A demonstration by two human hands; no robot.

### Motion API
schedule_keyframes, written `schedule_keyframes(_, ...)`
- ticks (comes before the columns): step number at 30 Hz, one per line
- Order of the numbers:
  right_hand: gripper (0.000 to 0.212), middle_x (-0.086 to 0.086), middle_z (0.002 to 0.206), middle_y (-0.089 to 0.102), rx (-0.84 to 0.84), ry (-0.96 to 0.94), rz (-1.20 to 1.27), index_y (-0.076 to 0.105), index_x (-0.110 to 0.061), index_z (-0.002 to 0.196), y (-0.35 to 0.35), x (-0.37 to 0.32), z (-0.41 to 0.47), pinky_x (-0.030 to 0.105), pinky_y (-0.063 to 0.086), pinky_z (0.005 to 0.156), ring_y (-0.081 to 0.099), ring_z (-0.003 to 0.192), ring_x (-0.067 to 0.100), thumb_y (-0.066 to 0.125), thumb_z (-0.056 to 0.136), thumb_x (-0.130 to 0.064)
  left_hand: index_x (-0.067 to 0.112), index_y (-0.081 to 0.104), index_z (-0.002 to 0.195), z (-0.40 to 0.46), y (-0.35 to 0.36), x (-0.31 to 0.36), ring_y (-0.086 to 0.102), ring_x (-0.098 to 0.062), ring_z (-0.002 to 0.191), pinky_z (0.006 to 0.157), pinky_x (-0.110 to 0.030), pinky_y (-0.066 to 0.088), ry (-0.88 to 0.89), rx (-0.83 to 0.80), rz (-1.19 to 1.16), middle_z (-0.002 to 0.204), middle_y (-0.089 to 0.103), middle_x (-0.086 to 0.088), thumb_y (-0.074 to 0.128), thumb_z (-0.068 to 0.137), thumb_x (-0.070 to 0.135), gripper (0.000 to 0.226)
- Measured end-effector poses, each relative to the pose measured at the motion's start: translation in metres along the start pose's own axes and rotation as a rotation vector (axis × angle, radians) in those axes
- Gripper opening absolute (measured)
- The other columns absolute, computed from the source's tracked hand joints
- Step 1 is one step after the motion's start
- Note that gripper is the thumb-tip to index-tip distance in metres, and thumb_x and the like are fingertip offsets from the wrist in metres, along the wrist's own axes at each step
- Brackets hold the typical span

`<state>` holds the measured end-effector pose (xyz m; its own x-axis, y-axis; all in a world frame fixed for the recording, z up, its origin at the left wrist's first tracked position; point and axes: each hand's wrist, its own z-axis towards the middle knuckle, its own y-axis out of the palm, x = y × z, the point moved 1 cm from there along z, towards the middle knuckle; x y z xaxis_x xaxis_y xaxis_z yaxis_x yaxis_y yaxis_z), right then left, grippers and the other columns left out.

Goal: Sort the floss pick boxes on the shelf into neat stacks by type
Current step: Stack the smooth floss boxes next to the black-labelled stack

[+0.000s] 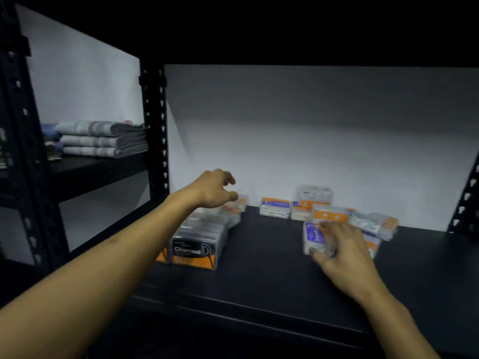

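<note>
On the black shelf (259, 268), a row of clear floss pick boxes with black-and-orange Charcoal labels (193, 251) stands at the left. My left hand (216, 189) hovers above the far end of that row, fingers loosely curled and holding nothing. At the right lies a loose pile of orange-labelled boxes (329, 215). My right hand (342, 248) grips a purple-labelled box (315, 235) at the front of that pile. Another orange-labelled box (274, 207) stands alone near the back wall.
A black perforated upright (155, 130) stands left of the bay, another upright (466, 198) at the right. Folded towels (103, 138) lie on the neighbouring shelf to the left. A white wall closes the back.
</note>
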<state>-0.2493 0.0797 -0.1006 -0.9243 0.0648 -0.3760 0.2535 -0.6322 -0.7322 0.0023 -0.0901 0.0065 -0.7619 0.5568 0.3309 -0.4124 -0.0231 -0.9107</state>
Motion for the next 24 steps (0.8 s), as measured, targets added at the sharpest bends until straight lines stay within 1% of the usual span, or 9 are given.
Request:
schedule_keyframes(2, 0.059, 0.005, 0.131, 0.058, -0.110, 0.036, -0.036, 0.063, -0.013, 0.129, 0.001, 0.004, 0.000, 0.038, 0.040, 0.107, 0.049, 0.124, 0.029, 0.075, 0.076, -0.039, 0.016, 0.054, 0.140, 0.018, 0.014, 0.011, 0.052, -0.028, 0.128, 0.105, -0.035, 0.042, -0.071, -0.173, 0.162, 0.144, 0.053, -0.006, 0.065, 0.091, 0.045, 0.058)
schedule_keyframes(4, 0.058, 0.003, 0.137, 0.054, -0.168, 0.069, 0.031, 0.063, -0.010, 0.131, 0.001, 0.009, 0.002, 0.031, 0.034, 0.110, 0.046, 0.130, 0.024, 0.077, 0.081, -0.036, 0.013, 0.052, 0.142, 0.032, 0.028, 0.024, 0.051, -0.030, 0.130, 0.105, -0.040, 0.043, -0.157, -0.348, 0.273, 0.147, 0.049, -0.005, 0.064, 0.090, 0.050, 0.065)
schedule_keyframes(5, 0.056, 0.003, 0.138, 0.053, -0.170, 0.075, 0.068, 0.064, -0.009, 0.131, 0.000, 0.011, 0.004, 0.029, 0.033, 0.111, 0.045, 0.131, 0.022, 0.077, 0.082, -0.034, 0.013, 0.050, 0.142, 0.036, 0.034, 0.031, 0.051, -0.030, 0.129, 0.103, -0.042, 0.045, -0.189, -0.407, 0.304, 0.148, 0.048, -0.005, 0.063, 0.089, 0.053, 0.068)
schedule_keyframes(7, 0.054, 0.003, 0.140, 0.053, -0.170, 0.079, 0.113, 0.065, -0.009, 0.129, -0.001, 0.013, 0.007, 0.028, 0.033, 0.111, 0.046, 0.131, 0.021, 0.077, 0.083, -0.034, 0.015, 0.051, 0.141, 0.042, 0.044, 0.043, 0.055, -0.030, 0.124, 0.098, -0.042, 0.048, -0.198, -0.438, 0.342, 0.145, 0.051, -0.005, 0.062, 0.088, 0.055, 0.067)
schedule_keyframes(11, 0.049, 0.001, 0.128, 0.056, -0.155, 0.079, 0.150, 0.067, -0.011, 0.120, -0.004, 0.014, 0.006, 0.027, 0.040, 0.100, 0.053, 0.121, 0.021, 0.079, 0.081, -0.037, 0.016, 0.051, 0.135, 0.043, 0.070, 0.062, 0.058, -0.028, 0.118, 0.099, -0.042, 0.049, -0.122, -0.328, 0.370, 0.136, 0.057, -0.007, 0.063, 0.085, 0.039, 0.056)
schedule_keyframes(14, 0.039, -0.003, 0.108, 0.055, -0.131, 0.067, 0.152, 0.066, -0.015, 0.102, -0.007, 0.013, 0.004, 0.026, 0.037, 0.081, 0.054, 0.102, 0.019, 0.080, 0.078, -0.041, 0.013, 0.049, 0.138, 0.029, 0.090, 0.080, 0.053, -0.029, 0.124, 0.102, -0.039, 0.047, -0.049, -0.230, 0.255, 0.139, 0.052, -0.010, 0.064, 0.089, 0.031, 0.055)
schedule_keyframes(17, 0.033, -0.001, 0.103, 0.054, -0.099, 0.046, 0.171, 0.059, -0.018, 0.090, -0.011, 0.012, 0.001, 0.026, 0.033, 0.074, 0.051, 0.093, 0.017, 0.081, 0.078, -0.040, 0.013, 0.054, 0.131, 0.006, 0.111, 0.095, 0.050, -0.029, 0.126, 0.105, -0.040, 0.045, 0.013, -0.063, 0.112, 0.138, 0.049, -0.008, 0.069, 0.088, 0.031, 0.050)
schedule_keyframes(20, 0.031, 0.001, 0.105, 0.056, -0.122, -0.018, 0.159, 0.062, -0.012, 0.096, -0.016, 0.013, -0.002, 0.022, 0.031, 0.073, 0.052, 0.092, 0.016, 0.079, 0.082, -0.033, 0.015, 0.056, 0.118, -0.021, 0.130, 0.098, 0.052, -0.027, 0.118, 0.098, -0.041, 0.048, 0.033, 0.155, -0.028, 0.129, 0.050, -0.004, 0.073, 0.084, 0.027, 0.040)
schedule_keyframes(24, 0.031, -0.002, 0.104, 0.057, -0.129, -0.074, 0.176, 0.064, -0.011, 0.099, -0.022, 0.020, -0.011, 0.011, 0.035, 0.072, 0.055, 0.092, 0.013, 0.079, 0.082, -0.033, 0.016, 0.047, 0.116, -0.042, 0.141, 0.094, 0.050, -0.023, 0.114, 0.092, -0.039, 0.049, -0.021, 0.302, -0.251, 0.124, 0.045, -0.002, 0.076, 0.081, 0.025, 0.046)
